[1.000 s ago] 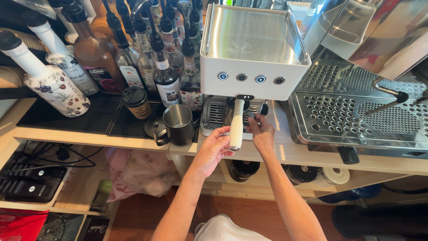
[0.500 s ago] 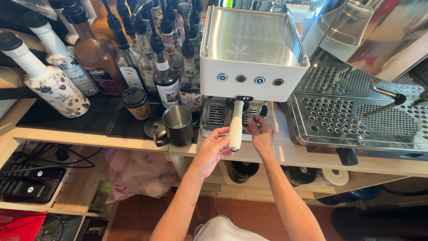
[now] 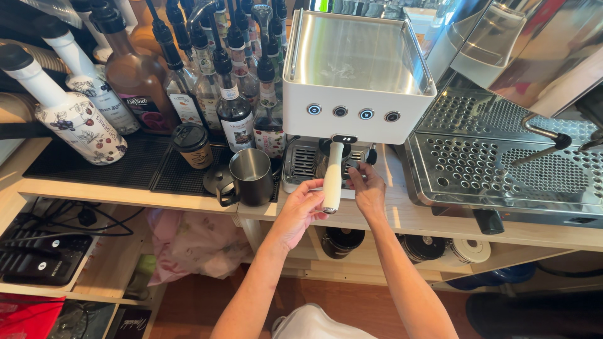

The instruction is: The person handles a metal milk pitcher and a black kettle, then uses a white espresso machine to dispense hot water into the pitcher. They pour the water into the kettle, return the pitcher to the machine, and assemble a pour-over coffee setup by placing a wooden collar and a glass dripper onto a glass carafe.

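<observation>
The left hand is gripping the portafilter handle under the white espresso machine; the right hand is seemingly steadying something beneath. Best turning level, firmly.

Metal pitcher crowds the handle's left; its right is open

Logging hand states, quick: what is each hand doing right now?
Left hand: fingers closed around the white portafilter handle.
Right hand: fingers reaching under the espresso machine; whether they grip anything cannot be told.
</observation>
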